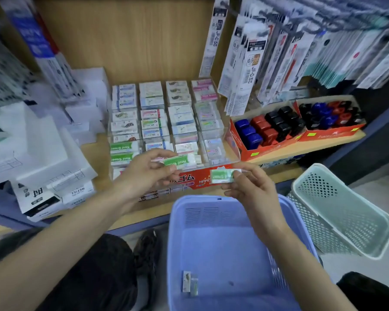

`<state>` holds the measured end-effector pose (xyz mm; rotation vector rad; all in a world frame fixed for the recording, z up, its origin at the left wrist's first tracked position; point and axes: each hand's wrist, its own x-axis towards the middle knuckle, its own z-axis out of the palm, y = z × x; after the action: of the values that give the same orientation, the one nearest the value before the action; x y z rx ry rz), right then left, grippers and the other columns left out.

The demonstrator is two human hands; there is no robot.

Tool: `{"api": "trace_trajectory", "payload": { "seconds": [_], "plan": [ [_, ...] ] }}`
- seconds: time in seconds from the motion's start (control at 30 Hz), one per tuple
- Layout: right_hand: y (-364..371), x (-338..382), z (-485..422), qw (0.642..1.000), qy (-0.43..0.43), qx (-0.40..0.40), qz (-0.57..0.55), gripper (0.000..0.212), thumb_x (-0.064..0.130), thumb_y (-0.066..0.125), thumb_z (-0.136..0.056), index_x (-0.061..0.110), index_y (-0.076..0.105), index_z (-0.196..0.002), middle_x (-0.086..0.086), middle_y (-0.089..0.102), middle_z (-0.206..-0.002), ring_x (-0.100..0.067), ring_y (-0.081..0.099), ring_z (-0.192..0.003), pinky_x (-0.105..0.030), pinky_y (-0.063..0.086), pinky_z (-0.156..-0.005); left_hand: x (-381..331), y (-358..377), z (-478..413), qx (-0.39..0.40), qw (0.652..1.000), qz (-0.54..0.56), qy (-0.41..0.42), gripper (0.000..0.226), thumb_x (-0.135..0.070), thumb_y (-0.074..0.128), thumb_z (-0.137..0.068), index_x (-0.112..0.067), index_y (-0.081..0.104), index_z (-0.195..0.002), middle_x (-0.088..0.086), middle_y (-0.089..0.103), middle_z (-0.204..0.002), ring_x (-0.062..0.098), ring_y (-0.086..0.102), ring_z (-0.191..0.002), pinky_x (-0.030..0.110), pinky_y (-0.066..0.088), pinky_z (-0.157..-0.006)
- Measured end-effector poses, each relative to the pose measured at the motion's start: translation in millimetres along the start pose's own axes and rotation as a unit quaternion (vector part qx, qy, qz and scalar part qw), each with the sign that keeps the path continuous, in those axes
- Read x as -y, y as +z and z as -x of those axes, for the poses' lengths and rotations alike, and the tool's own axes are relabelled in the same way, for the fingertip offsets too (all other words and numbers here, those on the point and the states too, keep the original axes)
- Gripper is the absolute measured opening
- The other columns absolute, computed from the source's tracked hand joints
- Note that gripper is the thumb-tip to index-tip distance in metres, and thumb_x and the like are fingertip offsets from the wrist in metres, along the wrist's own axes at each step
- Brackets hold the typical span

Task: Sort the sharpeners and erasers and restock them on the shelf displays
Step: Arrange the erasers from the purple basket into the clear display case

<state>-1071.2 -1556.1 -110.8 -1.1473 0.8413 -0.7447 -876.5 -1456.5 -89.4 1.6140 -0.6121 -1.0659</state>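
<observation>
My left hand (144, 170) pinches a green and white "Hard Eraser" (181, 162) just in front of the clear eraser display case (222, 133). My right hand (250, 189) pinches a second green eraser (222, 176) in front of the case's red label strip. Two more green erasers (121, 152) lie in the case's front left compartment. The other compartments hold stacked erasers in mixed wrappers. A blue basket (222, 254) sits below my hands with two small erasers (190, 285) on its floor. Red boxes of sharpeners (270, 129) stand to the right on the shelf.
A pale green basket (341, 212) lies tilted right of the blue one. Pen refill packs (252, 63) hang above the sharpener boxes. White boxes and refill cartons (43, 153) are stacked at the left of the wooden shelf. My knees and a shoe show below the shelf edge.
</observation>
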Motion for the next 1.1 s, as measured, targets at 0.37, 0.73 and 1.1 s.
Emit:
{"api": "trace_trajectory", "payload": {
  "seconds": [0.37, 0.73, 1.1],
  "plan": [
    [43.8, 18.6, -55.9, 0.995, 0.006, 0.082, 0.064, 0.026, -0.004, 0.068, -0.078, 0.006, 0.06, -0.1, -0.01, 0.073, -0.088, -0.022, 0.071, -0.077, -0.022, 0.053, -0.06, -28.0, -78.5, -28.8, -0.12, 0.991, 0.036, 0.056, 0.02, -0.007, 0.055, -0.09, -0.017, 0.062, -0.105, 0.005, 0.07, -0.083, 0.008, 0.064, -0.07, 0.016, 0.052, -0.062],
    [119.1, 1.0, -70.0, 0.929, -0.02, 0.241, 0.281, 0.024, 0.014, 0.078, -0.075, 0.026, 0.062, -0.087, 0.014, 0.055, -0.07, 0.001, 0.046, -0.059, -0.01, 0.038, -0.06, -23.5, -117.1, -34.5, -0.182, 0.979, 0.089, 0.017, 0.023, -0.001, 0.047, -0.094, -0.02, 0.06, -0.093, 0.0, 0.06, -0.063, 0.007, 0.056, -0.052, 0.014, 0.047, -0.05],
    [157.5, -49.6, -49.8, 0.867, -0.175, 0.12, 0.45, 0.027, 0.028, 0.081, -0.07, 0.02, 0.058, -0.083, 0.002, 0.052, -0.093, -0.024, 0.049, -0.096, -0.043, 0.043, -0.087, -23.9, -115.6, -32.4, -0.16, 0.986, 0.033, 0.003, 0.02, -0.006, 0.051, -0.094, -0.025, 0.059, -0.097, 0.002, 0.064, -0.08, 0.01, 0.058, -0.068, 0.021, 0.047, -0.066]
  ]
}}
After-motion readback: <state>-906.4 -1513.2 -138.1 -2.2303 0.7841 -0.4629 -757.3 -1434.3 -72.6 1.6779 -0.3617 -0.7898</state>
